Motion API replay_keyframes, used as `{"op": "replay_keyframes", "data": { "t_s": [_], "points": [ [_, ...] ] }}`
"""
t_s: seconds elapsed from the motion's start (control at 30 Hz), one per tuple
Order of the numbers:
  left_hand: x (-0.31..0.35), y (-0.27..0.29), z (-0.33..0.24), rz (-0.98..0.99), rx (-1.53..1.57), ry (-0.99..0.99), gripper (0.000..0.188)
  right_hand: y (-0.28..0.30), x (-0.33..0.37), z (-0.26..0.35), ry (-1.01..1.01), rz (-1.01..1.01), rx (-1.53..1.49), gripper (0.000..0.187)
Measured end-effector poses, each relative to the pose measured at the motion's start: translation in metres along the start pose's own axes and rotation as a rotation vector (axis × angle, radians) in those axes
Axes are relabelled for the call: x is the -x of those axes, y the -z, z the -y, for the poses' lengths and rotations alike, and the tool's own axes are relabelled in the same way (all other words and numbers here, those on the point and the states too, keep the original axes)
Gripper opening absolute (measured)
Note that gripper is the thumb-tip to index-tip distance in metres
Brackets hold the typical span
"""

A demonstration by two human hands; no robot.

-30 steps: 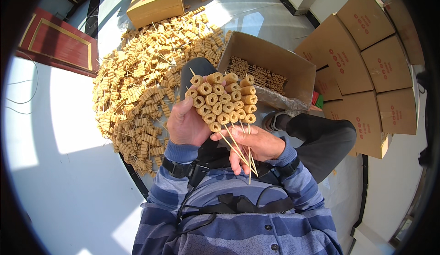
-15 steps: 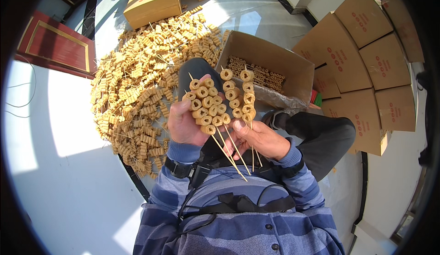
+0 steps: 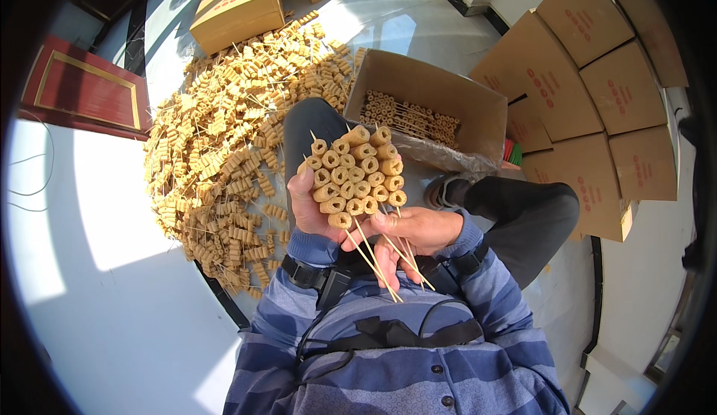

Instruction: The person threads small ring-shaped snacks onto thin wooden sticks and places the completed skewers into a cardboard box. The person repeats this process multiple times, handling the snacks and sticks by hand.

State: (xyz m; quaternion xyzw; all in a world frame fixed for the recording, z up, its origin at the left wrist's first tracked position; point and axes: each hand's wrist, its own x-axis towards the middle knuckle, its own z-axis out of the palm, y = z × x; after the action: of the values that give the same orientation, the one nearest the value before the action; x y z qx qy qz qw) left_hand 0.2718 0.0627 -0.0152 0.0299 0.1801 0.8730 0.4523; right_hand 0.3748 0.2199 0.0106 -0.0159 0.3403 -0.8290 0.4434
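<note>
Several skewers [image 3: 355,175] threaded with hollow golden-brown rolls sit side by side in front of me as one flat bundle. My left hand [image 3: 306,207] is closed around the bundle's left side, its thumb along the edge. At the lower right, my right hand [image 3: 424,230] grips the skewers just below the rolls, thumb on top. Bare stick ends [image 3: 376,266] cross and poke out toward my body. The underside of the bundle and some left fingers are hidden.
A big heap of loose skewers [image 3: 216,154] covers the floor at left. An open carton [image 3: 478,116] ahead holds rows of skewers, with plastic film on its near edge. Closed cartons [image 3: 571,79] are stacked at right, others [image 3: 239,12] behind the heap. A red panel [image 3: 89,86] lies far left.
The skewers in my right hand have moved left against those in my left hand, and the gap between the two groups has closed.
</note>
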Motion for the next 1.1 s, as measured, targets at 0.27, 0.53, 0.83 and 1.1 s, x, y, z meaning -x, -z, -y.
{"op": "replay_keyframes", "data": {
  "t_s": [0.27, 0.53, 0.83, 1.1],
  "points": [
    [-0.009, 0.014, 0.001, 0.072, 0.043, 0.001, 0.089, 0.012, -0.005, -0.007, 0.024, 0.093, -0.098, 0.077],
    [-0.017, -0.003, -0.013, 0.021, -0.104, -0.023, 0.085, -0.007, 0.034, 0.023, 0.313, -0.875, 0.721, 0.064],
    [-0.014, -0.036, 0.0, 0.053, -0.371, -0.002, 0.088, -0.035, 0.017, 0.079, 0.747, -0.952, 1.589, 0.08],
    [-0.007, -0.023, 0.0, 0.072, -0.374, 0.053, 0.092, -0.028, 0.013, 0.068, 0.707, -0.949, 1.595, 0.088]
  ]
}}
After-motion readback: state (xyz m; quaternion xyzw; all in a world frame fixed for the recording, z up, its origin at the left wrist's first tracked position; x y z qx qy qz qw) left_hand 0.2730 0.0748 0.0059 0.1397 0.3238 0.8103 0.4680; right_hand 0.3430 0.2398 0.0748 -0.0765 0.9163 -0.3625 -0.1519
